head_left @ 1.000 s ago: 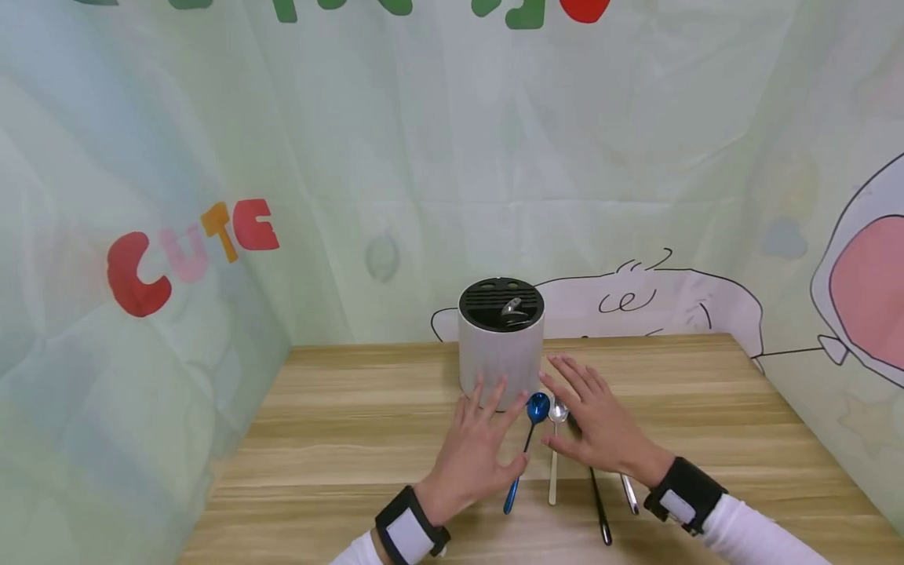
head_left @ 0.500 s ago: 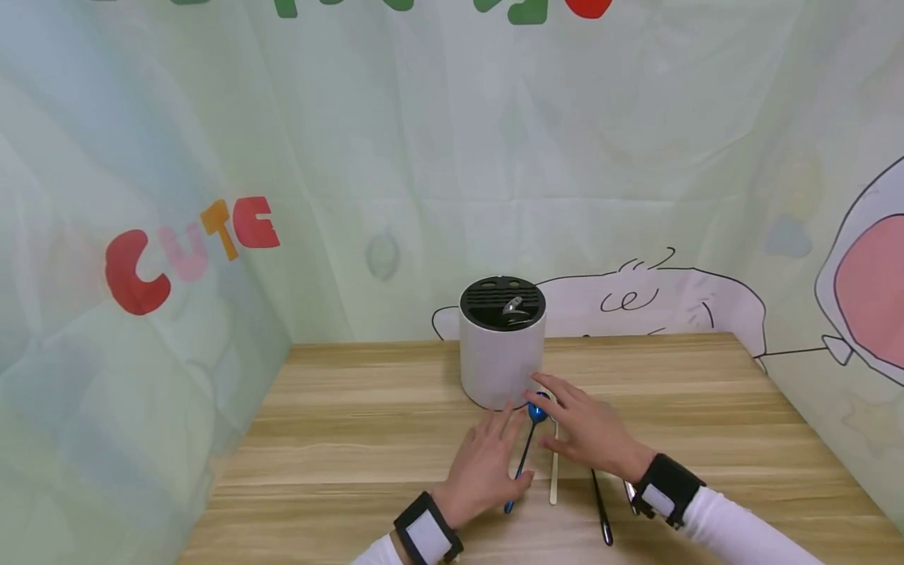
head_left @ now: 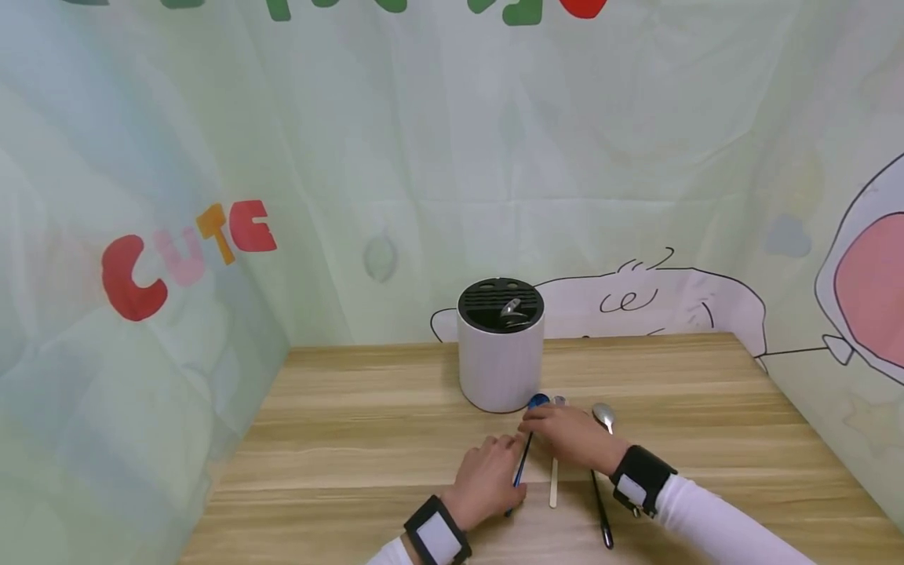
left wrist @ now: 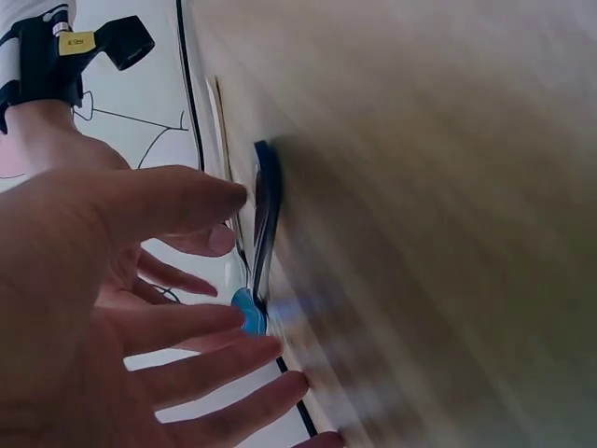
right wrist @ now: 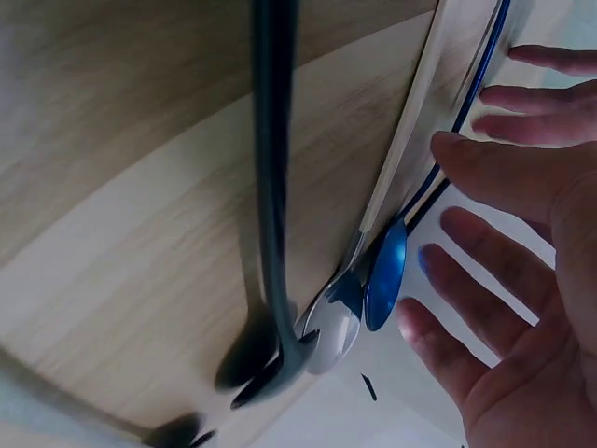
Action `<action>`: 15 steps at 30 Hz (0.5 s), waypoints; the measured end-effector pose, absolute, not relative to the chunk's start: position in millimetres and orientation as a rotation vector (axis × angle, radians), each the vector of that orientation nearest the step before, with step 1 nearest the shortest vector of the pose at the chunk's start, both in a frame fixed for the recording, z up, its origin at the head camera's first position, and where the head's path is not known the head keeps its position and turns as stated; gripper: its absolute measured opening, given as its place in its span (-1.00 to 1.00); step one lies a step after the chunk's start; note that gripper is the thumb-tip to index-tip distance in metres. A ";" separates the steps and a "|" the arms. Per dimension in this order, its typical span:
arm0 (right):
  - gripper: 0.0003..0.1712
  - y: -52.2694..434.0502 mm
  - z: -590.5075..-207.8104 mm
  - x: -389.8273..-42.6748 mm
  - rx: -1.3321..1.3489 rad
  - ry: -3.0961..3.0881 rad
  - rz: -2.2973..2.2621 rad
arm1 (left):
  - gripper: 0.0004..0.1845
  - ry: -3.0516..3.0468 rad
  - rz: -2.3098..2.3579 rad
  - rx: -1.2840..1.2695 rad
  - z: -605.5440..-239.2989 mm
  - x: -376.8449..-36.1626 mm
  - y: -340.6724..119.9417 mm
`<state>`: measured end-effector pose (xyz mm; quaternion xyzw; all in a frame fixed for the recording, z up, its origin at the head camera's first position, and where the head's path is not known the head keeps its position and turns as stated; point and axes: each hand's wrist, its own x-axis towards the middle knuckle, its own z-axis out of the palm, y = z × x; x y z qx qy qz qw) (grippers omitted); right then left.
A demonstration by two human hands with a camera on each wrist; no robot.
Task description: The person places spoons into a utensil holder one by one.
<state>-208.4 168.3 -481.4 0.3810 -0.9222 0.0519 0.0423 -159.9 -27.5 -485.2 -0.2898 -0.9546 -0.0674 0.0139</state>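
A blue spoon (head_left: 538, 401) lies on the table with its bowl toward the white canister. My left hand (head_left: 487, 480) is over its handle; in the left wrist view the fingers are spread and the thumb (left wrist: 219, 198) comes close beside the blue handle. From the other side my right hand (head_left: 575, 436) reaches across, its fingers apart near the blue bowl (right wrist: 384, 280). Beneath the right hand lies a spoon with a cream handle (head_left: 554, 482) and silver bowl, mostly covered. Neither hand grips anything.
The white canister (head_left: 500, 369) has a black slotted lid (head_left: 483, 302), with spoon heads (head_left: 512, 310) showing in its opening. To the right lie a black-handled spoon (head_left: 602, 510) and a silver spoon (head_left: 603, 414), both partly behind the right arm. Printed cloth (head_left: 395, 157) surrounds the table.
The right hand has moved left and down over the blue and cream-handled spoons, exposing the silver bowl. The left hand has come down and slightly right toward the blue handle. The spoons stay put.
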 end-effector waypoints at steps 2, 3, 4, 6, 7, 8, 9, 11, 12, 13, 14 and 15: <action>-0.62 166.3 -482.5 -211.1 1.174 -2.833 0.163 | -0.38 -2.953 -0.175 -0.907 -485.2 -160.1 -27.7; -0.63 165.5 -482.6 -212.2 1.177 -2.842 0.165 | -0.41 -2.948 -0.164 -0.908 -484.9 -160.3 -27.6; -0.63 164.9 -482.1 -212.9 1.182 -2.850 0.174 | -0.43 -2.946 -0.156 -0.908 -484.5 -160.4 -27.4; -0.64 164.0 -480.5 -213.5 1.201 -2.852 0.194 | -0.47 -2.950 -0.153 -0.904 -483.6 -160.5 -26.9; -0.65 163.6 -479.7 -213.3 1.209 -2.852 0.199 | -0.49 -2.955 -0.155 -0.902 -483.4 -160.4 -26.7; -0.66 163.4 -479.3 -213.2 1.212 -2.851 0.198 | -0.48 -2.962 -0.156 -0.900 -483.0 -160.5 -26.6; -0.67 163.1 -479.2 -213.2 1.220 -2.846 0.195 | -0.48 -2.964 -0.158 -0.898 -483.2 -160.5 -26.5; -0.69 162.8 -479.7 -213.6 1.236 -2.825 0.181 | -0.49 -2.965 -0.181 -0.896 -483.6 -160.6 -26.4; -0.70 162.7 -480.4 -214.0 1.242 -2.813 0.170 | -0.50 -2.961 -0.197 -0.896 -484.2 -160.5 -26.5; -0.72 162.5 -481.1 -214.5 1.250 -2.800 0.162 | -0.51 -2.957 -0.219 -0.896 -484.2 -160.3 -26.6; -0.73 162.5 -482.2 -215.0 1.257 -2.786 0.154 | -0.52 -2.953 -0.244 -0.895 -484.2 -160.2 -26.7; -0.73 162.4 -483.3 -215.6 1.266 -2.771 0.154 | -0.55 -2.949 -0.275 -0.895 -484.4 -160.0 -26.7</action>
